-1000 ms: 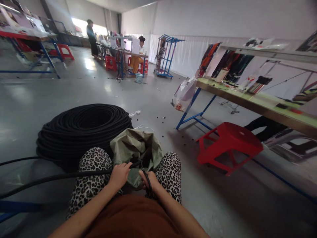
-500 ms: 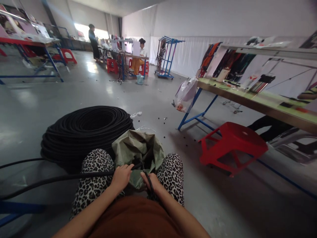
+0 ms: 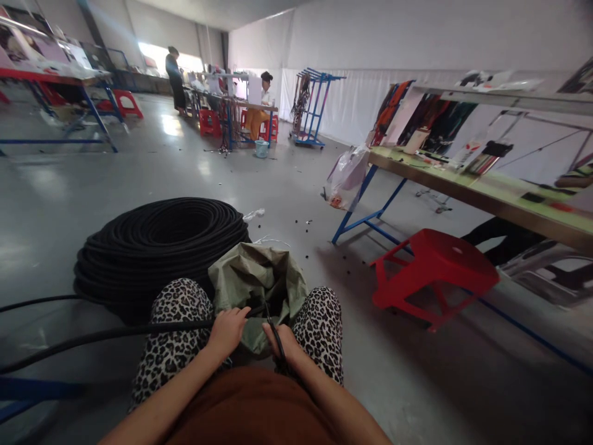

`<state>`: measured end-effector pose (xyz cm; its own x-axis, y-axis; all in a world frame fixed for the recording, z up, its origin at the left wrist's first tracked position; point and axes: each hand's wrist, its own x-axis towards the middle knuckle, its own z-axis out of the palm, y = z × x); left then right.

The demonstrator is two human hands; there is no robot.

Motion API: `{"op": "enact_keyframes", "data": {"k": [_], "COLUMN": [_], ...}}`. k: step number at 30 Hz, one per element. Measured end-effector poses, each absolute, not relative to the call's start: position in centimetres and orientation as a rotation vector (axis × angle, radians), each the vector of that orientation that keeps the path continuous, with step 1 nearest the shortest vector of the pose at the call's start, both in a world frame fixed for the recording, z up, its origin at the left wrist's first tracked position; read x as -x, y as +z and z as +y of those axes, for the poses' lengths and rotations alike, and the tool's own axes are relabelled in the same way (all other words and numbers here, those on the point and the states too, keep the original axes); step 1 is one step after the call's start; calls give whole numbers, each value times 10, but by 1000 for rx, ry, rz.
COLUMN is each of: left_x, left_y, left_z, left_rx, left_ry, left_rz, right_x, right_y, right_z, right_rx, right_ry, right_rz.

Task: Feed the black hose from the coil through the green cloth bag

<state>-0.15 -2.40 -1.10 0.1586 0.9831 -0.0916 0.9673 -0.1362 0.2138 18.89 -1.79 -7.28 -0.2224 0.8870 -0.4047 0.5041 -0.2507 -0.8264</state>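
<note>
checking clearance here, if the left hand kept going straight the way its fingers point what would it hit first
Most likely the green sack between the knees: the left hand, gripping the black hose, points forward and slightly right at its open mouth. Depth is hard to judge.

I sit with my knees up, and a green bag (image 3: 257, 287) stands open between my spotted legs. My left hand (image 3: 227, 331) is closed around a black hose (image 3: 106, 337) that runs off to my left side. My right hand (image 3: 283, 342) grips a dark tool (image 3: 275, 334) at the bag's mouth, just beside my left hand. A big black coil of hose (image 3: 160, 247) lies on the shiny grey floor right behind the bag. A red stool (image 3: 433, 272) stands to my right, next to a long table (image 3: 467, 188) with blue legs. Far away, two people are at another table.
</note>
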Motion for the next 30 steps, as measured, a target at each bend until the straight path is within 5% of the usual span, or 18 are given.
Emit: {"op": "enact_keyframes", "data": {"k": [30], "left_x": [0], "left_y": [-5], "left_z": [-11], "left_rx": [-2187], "left_ry": [-46], "left_rz": [1894], "right_x": [-186], "right_y": [-65], "right_z": [-16], "right_rx": [1806], "right_ry": [1313], "right_rz": [-1843]}}
